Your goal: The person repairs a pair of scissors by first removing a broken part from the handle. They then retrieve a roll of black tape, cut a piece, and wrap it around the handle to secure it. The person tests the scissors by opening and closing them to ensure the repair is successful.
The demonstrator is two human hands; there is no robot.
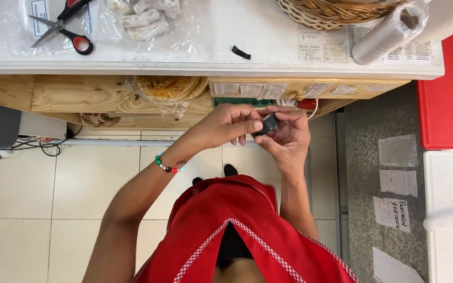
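Both hands meet below the white bench point(268, 47) edge: the left hand point(226, 126) and right hand point(288, 139) pinch a small dark grey roll of tape point(268, 124) between closed fingers point(247, 126) (over pale floor tiles point(79, 183)).

The scene is brightly and evenly lit from above, with soft, diffuse light. The white desk point(268, 42) is near overexposed, and its plastic wrapping at the left end shows patches of glare. The shelf point(79, 97) under the desk's front edge sits in mild shadow. The floor tiles point(79, 178) carry only faint shadows beneath the arms. Focus is sharp at the centre. Straight lines bow slightly toward the frame's edges. The fingers point(247, 126) show slight motion softness.
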